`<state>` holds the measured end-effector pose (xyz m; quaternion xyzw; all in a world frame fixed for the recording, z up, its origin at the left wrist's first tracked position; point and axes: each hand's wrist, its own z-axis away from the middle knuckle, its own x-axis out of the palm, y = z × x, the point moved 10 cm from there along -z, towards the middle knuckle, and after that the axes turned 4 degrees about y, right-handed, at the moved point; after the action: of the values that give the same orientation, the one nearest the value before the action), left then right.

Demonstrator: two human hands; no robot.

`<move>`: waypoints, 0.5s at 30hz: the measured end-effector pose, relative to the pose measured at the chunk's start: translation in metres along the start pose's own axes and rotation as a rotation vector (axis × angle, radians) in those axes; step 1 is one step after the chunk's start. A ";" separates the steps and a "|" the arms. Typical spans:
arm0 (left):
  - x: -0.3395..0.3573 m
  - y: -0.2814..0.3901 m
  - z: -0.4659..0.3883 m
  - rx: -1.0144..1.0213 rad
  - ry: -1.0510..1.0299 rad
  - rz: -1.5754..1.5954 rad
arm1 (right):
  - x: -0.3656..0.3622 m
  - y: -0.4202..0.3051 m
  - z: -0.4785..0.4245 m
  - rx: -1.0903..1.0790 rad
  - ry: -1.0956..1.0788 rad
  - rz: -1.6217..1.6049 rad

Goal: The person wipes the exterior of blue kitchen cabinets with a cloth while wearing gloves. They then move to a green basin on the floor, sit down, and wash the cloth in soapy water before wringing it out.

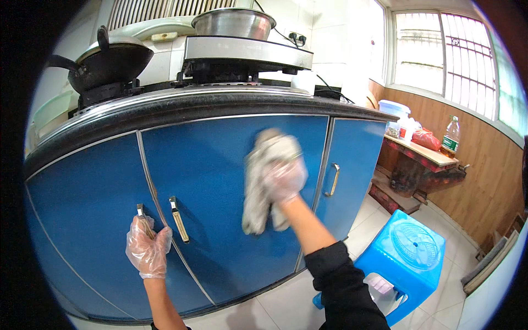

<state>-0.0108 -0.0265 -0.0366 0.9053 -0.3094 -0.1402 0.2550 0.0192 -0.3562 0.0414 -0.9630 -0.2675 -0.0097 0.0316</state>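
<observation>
A grey-white cloth [255, 185] is bunched in my right hand [286, 177] and lies against the blue cabinet door [210, 165]; both are slightly blurred. Clear plastic gloves cover both hands. At the lower left, my left hand [148, 245] grips the metal handle [141, 210] of the left cabinet door [90, 198]. Just right of that hand is the middle door's handle [179, 219], which nothing touches. A third handle [332, 180] sits on the narrow right door [354, 169]. All these doors appear closed.
Above the doors runs a dark countertop edge [231, 103]. On it stand a lidded black wok [111, 64] and a steel basin [235, 24] atop a silver stove [247, 51]. A blue plastic stool [412, 247] stands at my right. A low table [437, 154] holds an oil bottle [450, 138].
</observation>
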 end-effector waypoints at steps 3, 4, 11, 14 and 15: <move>0.008 0.009 0.000 0.017 -0.027 0.041 | -0.073 0.060 -0.043 0.084 0.293 0.327; 0.006 0.011 -0.001 0.033 -0.028 0.032 | -0.078 0.063 -0.050 0.023 0.286 0.415; 0.007 0.014 0.000 0.056 -0.016 0.065 | -0.072 0.117 0.021 0.047 0.172 0.295; 0.007 0.011 0.000 0.052 -0.019 0.044 | -0.069 0.075 -0.017 -0.062 0.100 0.691; 0.010 0.014 0.000 0.058 -0.026 0.057 | -0.073 0.082 -0.033 -0.013 0.075 0.766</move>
<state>-0.0097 -0.0424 -0.0295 0.9012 -0.3424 -0.1357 0.2286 -0.0012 -0.4656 0.0674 -0.9923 0.1131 -0.0343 0.0368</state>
